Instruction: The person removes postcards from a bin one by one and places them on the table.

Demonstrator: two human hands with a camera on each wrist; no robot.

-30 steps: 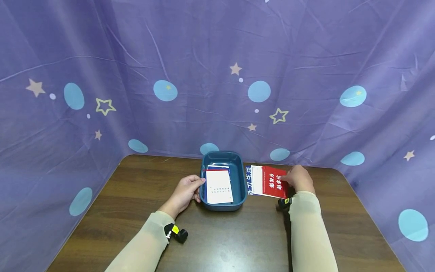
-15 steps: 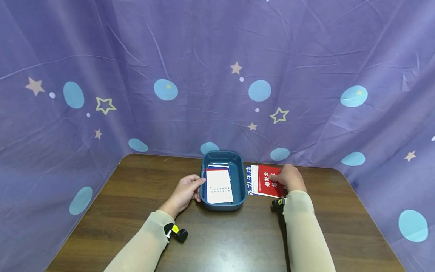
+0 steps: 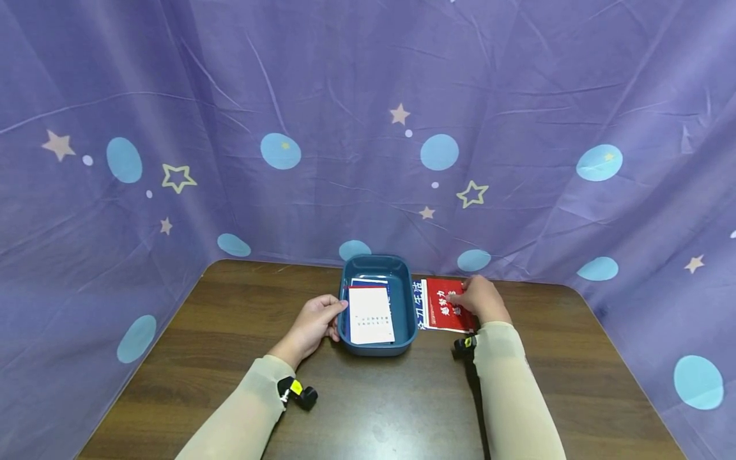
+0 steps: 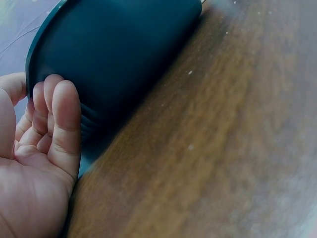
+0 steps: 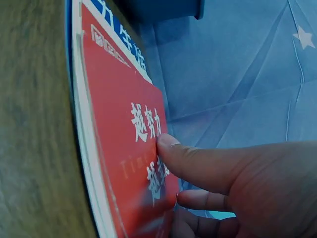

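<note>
Watching from afar, I'm reading tray point(image 3: 376, 351) as smooth plastic, inside gleaming glossy, outer wall looking duller in left wrist view. Red card point(image 3: 439, 317) is showing smooth paper face, catching faint sheen. White card point(image 3: 370, 313) in tray is looking matt, papery; blue card point(image 3: 419, 310) is also looking like paper. Table point(image 3: 379, 409) is showing wood grain, light glaring off near middle. Curtain point(image 3: 345, 96) is appearing as creased cloth. Sleeves point(image 3: 236, 412) are looking matt, fabric; wrist camera point(image 3: 308, 398), plastic.

A tray point(image 3: 376, 351) with cards point(image 3: 370, 316) in it stands on the table point(image 3: 379, 409) before the curtain point(image 3: 345, 96), the left hand point(image 3: 310, 324) at its left, stacked cards point(image 3: 438, 313) at its right.
</note>
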